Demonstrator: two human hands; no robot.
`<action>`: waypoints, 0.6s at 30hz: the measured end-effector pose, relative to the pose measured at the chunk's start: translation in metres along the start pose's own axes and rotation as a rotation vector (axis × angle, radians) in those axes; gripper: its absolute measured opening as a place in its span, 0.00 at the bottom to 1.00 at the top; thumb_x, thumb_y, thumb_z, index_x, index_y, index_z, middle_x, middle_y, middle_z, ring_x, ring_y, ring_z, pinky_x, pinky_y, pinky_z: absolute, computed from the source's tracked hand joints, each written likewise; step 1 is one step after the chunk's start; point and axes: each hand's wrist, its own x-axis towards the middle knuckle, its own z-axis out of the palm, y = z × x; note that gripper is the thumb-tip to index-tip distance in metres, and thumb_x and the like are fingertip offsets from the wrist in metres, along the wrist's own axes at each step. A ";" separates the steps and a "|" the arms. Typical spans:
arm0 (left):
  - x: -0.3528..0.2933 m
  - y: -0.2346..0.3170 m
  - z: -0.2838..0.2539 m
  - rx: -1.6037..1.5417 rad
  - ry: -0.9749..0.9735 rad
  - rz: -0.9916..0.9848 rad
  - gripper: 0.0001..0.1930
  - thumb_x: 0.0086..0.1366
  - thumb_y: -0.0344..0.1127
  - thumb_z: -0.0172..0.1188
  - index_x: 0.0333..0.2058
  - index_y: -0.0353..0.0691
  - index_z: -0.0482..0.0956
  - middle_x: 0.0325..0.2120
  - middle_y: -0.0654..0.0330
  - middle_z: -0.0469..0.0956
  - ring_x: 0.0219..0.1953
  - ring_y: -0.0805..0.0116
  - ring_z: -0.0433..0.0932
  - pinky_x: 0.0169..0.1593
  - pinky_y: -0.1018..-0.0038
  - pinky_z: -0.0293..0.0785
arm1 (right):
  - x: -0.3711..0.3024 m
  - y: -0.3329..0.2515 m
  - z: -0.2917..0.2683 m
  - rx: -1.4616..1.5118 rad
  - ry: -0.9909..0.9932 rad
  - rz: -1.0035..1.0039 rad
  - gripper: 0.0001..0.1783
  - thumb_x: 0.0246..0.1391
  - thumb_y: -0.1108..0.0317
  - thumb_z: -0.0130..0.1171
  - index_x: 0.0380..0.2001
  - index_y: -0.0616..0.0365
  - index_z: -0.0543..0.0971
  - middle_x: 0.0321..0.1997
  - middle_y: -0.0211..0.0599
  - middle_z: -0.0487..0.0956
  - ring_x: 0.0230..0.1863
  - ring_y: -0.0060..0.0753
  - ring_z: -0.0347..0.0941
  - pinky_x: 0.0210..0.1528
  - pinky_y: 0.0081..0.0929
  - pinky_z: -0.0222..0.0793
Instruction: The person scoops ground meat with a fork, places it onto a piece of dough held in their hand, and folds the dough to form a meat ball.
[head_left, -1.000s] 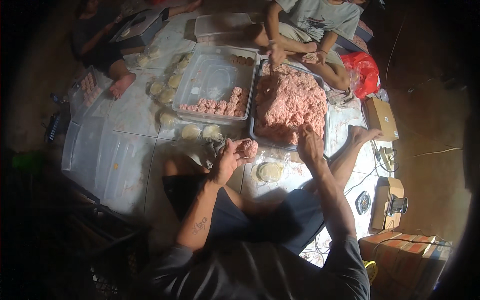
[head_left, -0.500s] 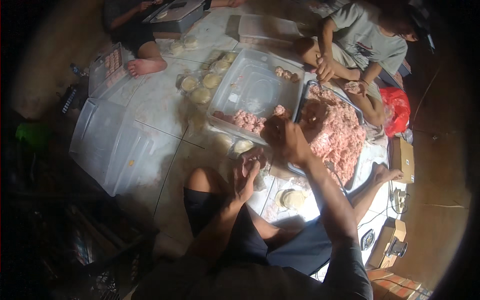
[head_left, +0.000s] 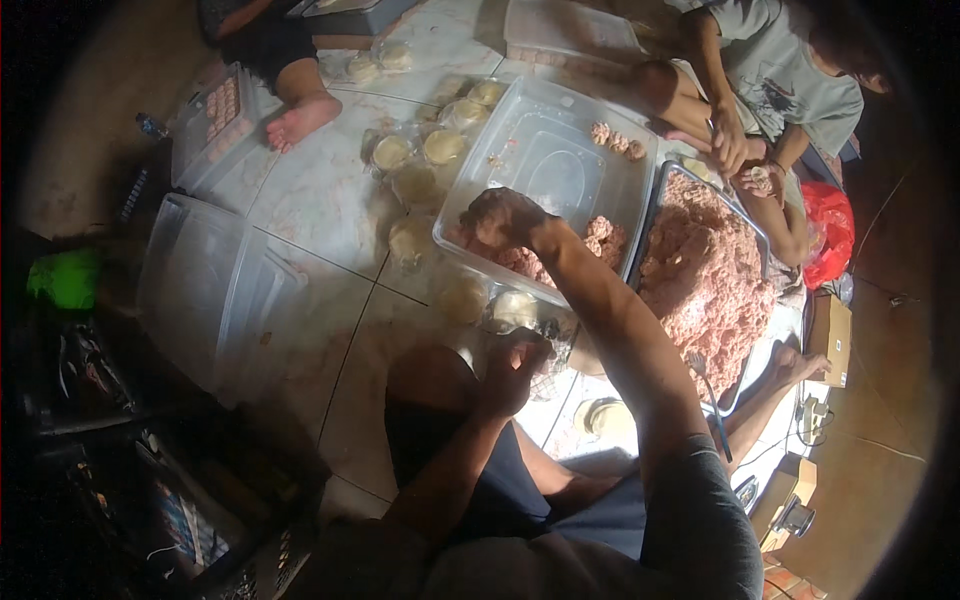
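The right hand (head_left: 505,218) is stretched out over the near left corner of the clear plastic bin (head_left: 555,180), its fingers turned downward; whether anything is gripped in it cannot be told, as the palm is hidden. The left hand (head_left: 515,372) is held well apart from it, above the lap, its fingers curled in; whether a lump is kept inside cannot be made out in the shadow. Rough pink meatballs (head_left: 604,240) are lined up along the near side of the bin, partly covered by the right forearm, and a short row is seen at its far right corner. Just beside the bin, on the right, the metal tray (head_left: 742,213) is heaped with pink minced meat (head_left: 705,280), and a fork (head_left: 712,395) is propped across the near rim, its tines on the meat and its handle hung outward. Round pale discs in clear bags (head_left: 443,147) are scattered on the tiled floor (head_left: 330,215) left of the bin, and another is laid between the lap and the tray. Beyond the tray, a small lump is held in one hand of a seated co-worker (head_left: 775,95), by whom a red plastic bag (head_left: 828,240) is placed.
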 end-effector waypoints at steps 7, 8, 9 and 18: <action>-0.002 -0.013 0.003 0.640 0.133 0.401 0.16 0.58 0.34 0.71 0.41 0.38 0.75 0.37 0.55 0.76 0.39 0.65 0.76 0.45 0.69 0.73 | -0.084 -0.047 -0.027 0.117 0.459 0.156 0.31 0.63 0.47 0.49 0.64 0.51 0.70 0.64 0.48 0.73 0.67 0.51 0.65 0.63 0.67 0.54; -0.007 0.007 0.016 0.854 0.026 0.356 0.26 0.51 0.37 0.76 0.46 0.38 0.74 0.44 0.49 0.74 0.45 0.55 0.74 0.51 0.60 0.71 | -0.102 -0.037 -0.021 0.086 0.719 0.087 0.25 0.63 0.53 0.53 0.55 0.62 0.75 0.57 0.56 0.76 0.60 0.58 0.70 0.56 0.60 0.62; -0.011 0.006 0.010 1.042 0.021 0.441 0.27 0.52 0.39 0.74 0.48 0.37 0.73 0.44 0.48 0.75 0.46 0.52 0.75 0.51 0.59 0.72 | -0.118 -0.047 -0.025 0.173 0.753 0.071 0.22 0.62 0.57 0.55 0.52 0.61 0.76 0.53 0.55 0.78 0.55 0.57 0.73 0.52 0.56 0.65; -0.026 0.015 0.018 0.677 0.118 0.131 0.25 0.67 0.44 0.61 0.53 0.30 0.72 0.48 0.48 0.78 0.49 0.55 0.78 0.52 0.61 0.74 | -0.310 -0.139 0.074 0.673 1.000 0.407 0.14 0.64 0.63 0.57 0.44 0.64 0.78 0.38 0.59 0.78 0.37 0.61 0.76 0.35 0.46 0.69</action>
